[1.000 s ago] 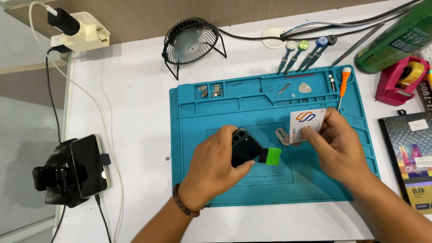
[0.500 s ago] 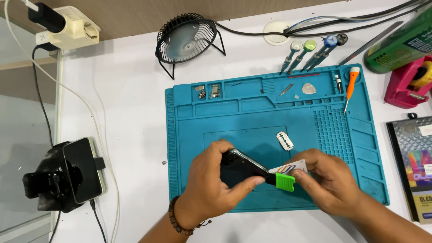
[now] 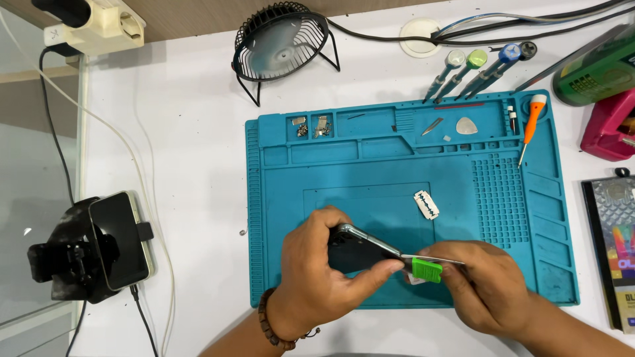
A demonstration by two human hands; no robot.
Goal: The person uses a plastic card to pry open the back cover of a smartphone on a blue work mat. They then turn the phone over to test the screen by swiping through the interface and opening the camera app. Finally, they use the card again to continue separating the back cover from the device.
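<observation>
The left hand (image 3: 317,271) grips a dark phone (image 3: 357,250) tight. The right hand (image 3: 486,284) pinches a green tool (image 3: 426,270) against the phone's edge, above the blue mat (image 3: 370,165).

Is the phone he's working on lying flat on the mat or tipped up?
Tipped up: the left hand holds the dark phone on edge above the blue mat.

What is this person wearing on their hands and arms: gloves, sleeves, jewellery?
No gloves and no sleeves in view: both forearms are bare. The left hand has a bracelet of dark brown round beads at the wrist. The right hand shows no ring, watch or band.
</observation>
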